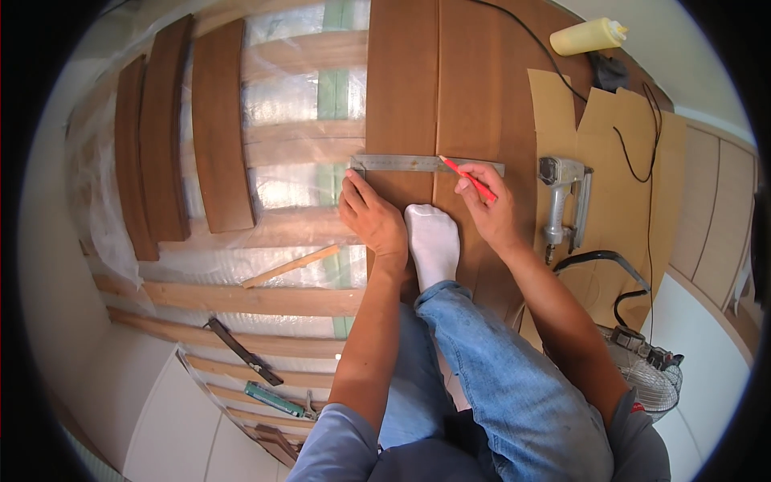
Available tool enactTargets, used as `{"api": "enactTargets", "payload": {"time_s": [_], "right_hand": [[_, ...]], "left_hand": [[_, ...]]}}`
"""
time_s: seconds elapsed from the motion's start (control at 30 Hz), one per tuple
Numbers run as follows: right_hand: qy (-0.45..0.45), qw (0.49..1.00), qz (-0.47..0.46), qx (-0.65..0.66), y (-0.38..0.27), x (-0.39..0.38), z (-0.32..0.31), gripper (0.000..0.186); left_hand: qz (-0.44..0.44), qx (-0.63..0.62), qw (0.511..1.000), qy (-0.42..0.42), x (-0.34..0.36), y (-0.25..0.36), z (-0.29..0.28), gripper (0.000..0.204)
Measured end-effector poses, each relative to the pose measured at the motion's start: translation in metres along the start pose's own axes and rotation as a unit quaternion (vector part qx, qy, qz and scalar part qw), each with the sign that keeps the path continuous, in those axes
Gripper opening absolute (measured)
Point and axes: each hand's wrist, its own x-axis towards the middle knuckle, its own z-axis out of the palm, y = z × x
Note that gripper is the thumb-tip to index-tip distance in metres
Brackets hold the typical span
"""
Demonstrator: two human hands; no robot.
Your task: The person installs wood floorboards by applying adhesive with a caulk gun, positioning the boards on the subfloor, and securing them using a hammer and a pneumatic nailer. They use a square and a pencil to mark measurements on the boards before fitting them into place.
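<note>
A metal ruler (pixel 393 163) lies across the brown floorboards (pixel 401 88), reaching past the seam between two boards. At the boards' left edge my left hand (pixel 374 218) is closed on the ruler's left end, fingertips pressed together there. My right hand (pixel 491 210) grips a red pencil (pixel 474 181) between thumb and fingers. The pencil's tip meets the ruler near the seam. Just below the ruler, between my hands, my foot in a white sock (pixel 434 241) stands on the boards.
Loose brown planks (pixel 217 120) lie over wooden joists (pixel 233 297) and plastic film at left. A caulking gun (pixel 277 399) rests lower left. On cardboard (pixel 614 153) at right lies a nail gun (pixel 560 197), with a black hose (pixel 602 255) below and a yellow squeeze bottle (pixel 582 38) above.
</note>
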Motion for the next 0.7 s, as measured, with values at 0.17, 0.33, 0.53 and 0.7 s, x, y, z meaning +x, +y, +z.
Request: {"api": "enactTargets", "payload": {"time_s": [0.17, 0.33, 0.53, 0.7], "right_hand": [[-0.091, 0.995, 0.033, 0.029, -0.025, 0.033, 0.031, 0.024], [-0.149, 0.984, 0.04, 0.088, -0.036, 0.056, 0.064, 0.023], [-0.176, 0.98, 0.022, 0.089, -0.033, 0.065, 0.075, 0.022], [-0.183, 0.981, 0.038, 0.046, -0.03, 0.063, 0.075, 0.021]], "left_hand": [[0.01, 0.014, 1.0, 0.013, 0.001, 0.0, 0.002, 0.062], [0.006, 0.004, 1.0, 0.005, 0.001, -0.001, 0.001, 0.063], [0.002, 0.009, 1.0, 0.003, 0.0, -0.002, 0.002, 0.064], [-0.002, 0.007, 1.0, -0.002, -0.001, -0.003, 0.002, 0.064]]}}
